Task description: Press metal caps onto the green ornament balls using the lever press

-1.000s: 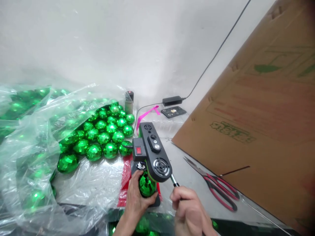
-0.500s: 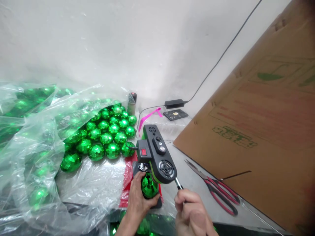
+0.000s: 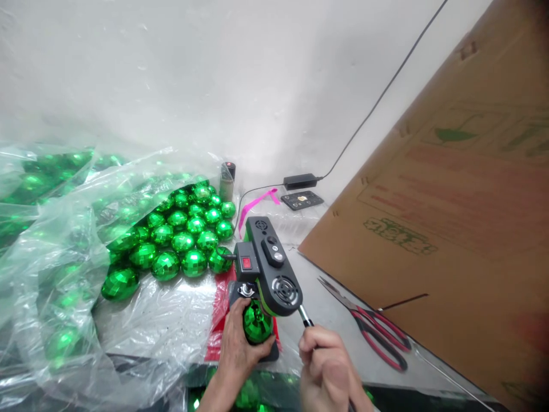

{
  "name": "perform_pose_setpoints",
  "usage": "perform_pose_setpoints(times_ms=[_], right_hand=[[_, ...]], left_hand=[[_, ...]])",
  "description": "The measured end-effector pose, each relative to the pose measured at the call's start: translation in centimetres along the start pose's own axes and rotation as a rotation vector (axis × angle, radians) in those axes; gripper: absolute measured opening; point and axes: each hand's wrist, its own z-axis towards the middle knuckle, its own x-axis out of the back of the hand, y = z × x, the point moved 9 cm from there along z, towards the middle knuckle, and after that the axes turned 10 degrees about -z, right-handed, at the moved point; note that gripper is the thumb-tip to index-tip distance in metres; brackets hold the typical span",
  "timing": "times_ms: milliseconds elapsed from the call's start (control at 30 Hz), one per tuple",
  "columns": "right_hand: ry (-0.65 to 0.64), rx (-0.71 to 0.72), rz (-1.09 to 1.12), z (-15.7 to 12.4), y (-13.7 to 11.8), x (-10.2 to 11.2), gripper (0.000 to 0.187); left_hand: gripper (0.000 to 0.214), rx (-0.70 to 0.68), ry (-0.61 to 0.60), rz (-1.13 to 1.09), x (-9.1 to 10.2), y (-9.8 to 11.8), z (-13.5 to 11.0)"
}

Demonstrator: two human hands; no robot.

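Note:
My left hand (image 3: 237, 349) is wrapped around a shiny green faceted egg-shaped ornament (image 3: 256, 322), holding it under the head of a small black and green bench machine (image 3: 270, 265). A red switch shows on the machine's side. My right hand (image 3: 326, 369) is closed in a fist on the machine's thin metal lever handle (image 3: 305, 316), which sticks out toward me at the lower right. The machine stands on a red sheet (image 3: 222, 312) lying over clear plastic.
Several loose green ornaments (image 3: 184, 234) lie on clear plastic wrap (image 3: 64, 269) to the left. Red-handled scissors (image 3: 372, 329) rest right of the machine, beside a large leaning cardboard sheet (image 3: 454, 206). Behind are a power adapter (image 3: 299, 180), a small black device (image 3: 301, 199), a pink ribbon and a can.
Only the camera view has shifted slightly. Both hands keep their grips on the ornament and the lever.

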Motion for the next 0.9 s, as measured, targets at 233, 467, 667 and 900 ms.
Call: perform_pose_setpoints(times_ms=[233,467,667,900], right_hand=[[-0.055,-0.007,0.063,-1.1,1.2,0.2,0.044],[-0.059,-0.009,0.095,-1.1,1.4,-0.1,0.044],[0.027,0.033,0.016,-2.6,1.2,-0.1,0.045],[0.057,0.117,-0.041,-3.2,1.1,-0.5,0.048]], left_hand=[[0.076,0.020,0.006,-0.008,0.0,-0.2,0.1],[0.077,0.030,0.000,-0.030,-0.1,-0.1,0.2],[0.078,0.022,0.012,-0.012,-0.4,-0.3,0.1],[0.083,0.024,0.038,-0.002,-0.5,-0.7,-0.1]])
